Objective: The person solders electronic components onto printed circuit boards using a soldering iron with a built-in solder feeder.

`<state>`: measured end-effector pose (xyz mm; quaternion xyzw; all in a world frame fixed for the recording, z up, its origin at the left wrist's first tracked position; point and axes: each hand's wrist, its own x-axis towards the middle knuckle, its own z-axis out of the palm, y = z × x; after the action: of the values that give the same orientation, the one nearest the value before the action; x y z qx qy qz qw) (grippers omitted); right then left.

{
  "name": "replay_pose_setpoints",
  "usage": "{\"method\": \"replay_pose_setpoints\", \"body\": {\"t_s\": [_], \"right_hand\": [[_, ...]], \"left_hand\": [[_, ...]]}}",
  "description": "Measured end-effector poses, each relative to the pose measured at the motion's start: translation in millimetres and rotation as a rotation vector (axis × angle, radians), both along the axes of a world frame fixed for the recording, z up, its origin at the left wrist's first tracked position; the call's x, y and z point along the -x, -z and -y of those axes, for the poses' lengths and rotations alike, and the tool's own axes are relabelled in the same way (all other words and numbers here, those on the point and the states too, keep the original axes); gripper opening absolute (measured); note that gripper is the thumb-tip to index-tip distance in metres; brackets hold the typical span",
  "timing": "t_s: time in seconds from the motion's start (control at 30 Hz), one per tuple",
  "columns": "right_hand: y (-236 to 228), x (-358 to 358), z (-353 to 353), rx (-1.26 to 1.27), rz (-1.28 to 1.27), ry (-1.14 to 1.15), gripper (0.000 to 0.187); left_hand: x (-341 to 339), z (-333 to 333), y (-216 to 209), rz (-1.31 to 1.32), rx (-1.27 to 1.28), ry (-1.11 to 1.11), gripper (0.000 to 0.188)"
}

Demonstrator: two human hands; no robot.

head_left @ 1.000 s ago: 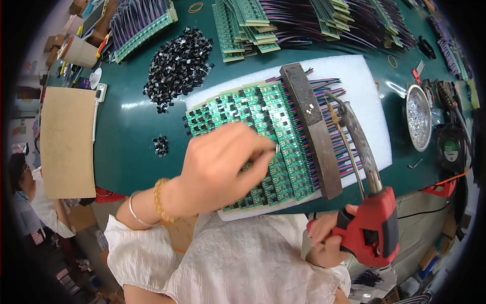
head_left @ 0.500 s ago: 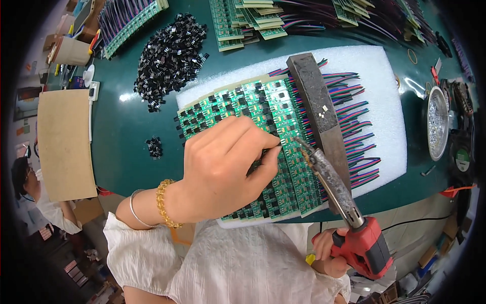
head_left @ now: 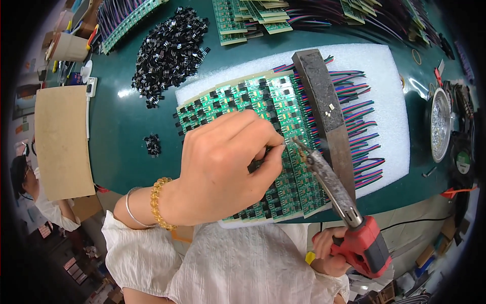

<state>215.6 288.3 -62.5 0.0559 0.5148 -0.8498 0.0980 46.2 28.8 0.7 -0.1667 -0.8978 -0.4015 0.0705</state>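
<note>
Green circuit boards (head_left: 304,177) with rows of small black parts lie side by side on a white foam sheet (head_left: 390,86). Above them my left hand (head_left: 223,157) is closed in a pinch, its fingertips close to the right-hand boards; what it pinches is too small or hidden to make out. My right hand (head_left: 326,251) grips the red and black handle of a soldering iron (head_left: 362,240). The iron's tip is at the boards, just right of my left fingertips. A heavy metal bar (head_left: 324,96) rests across the colored wires (head_left: 364,126) coming off the boards' right edge.
A large pile of small black parts (head_left: 169,50) is at the back left, with a smaller cluster (head_left: 152,145) nearer. Stacked boards (head_left: 230,23) lie at the back. A round metal dish (head_left: 440,126) stands right, a cardboard sheet (head_left: 63,144) left. Another person (head_left: 30,177) sits far left.
The view has shifted slightly. Both hands keep their grips, and the iron's tip stays close beside my left fingertips at the boards.
</note>
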Motion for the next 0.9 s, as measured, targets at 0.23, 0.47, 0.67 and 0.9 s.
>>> {"method": "replay_pose_setpoints", "body": {"t_s": [0.23, 0.47, 0.67, 0.9], "right_hand": [[3.5, -15.3, 0.1, 0.037, 0.111, 0.108, 0.072], [-0.8, -0.3, -7.1, -0.109, -0.058, -0.088, 0.075], [-2.1, -4.4, -2.3, -0.134, -0.074, -0.025, 0.076], [7.9, -9.4, -7.1, -0.029, -0.014, 0.017, 0.077]], "left_hand": [[-0.1, -0.6, -2.9, 0.025, 0.024, -0.015, 0.013], [1.7, 1.0, -6.1, 0.052, 0.061, -0.001, 0.012], [1.7, 1.0, -5.0, 0.056, 0.056, 0.008, 0.012], [2.5, 2.0, -5.9, 0.061, 0.067, 0.017, 0.013]]}}
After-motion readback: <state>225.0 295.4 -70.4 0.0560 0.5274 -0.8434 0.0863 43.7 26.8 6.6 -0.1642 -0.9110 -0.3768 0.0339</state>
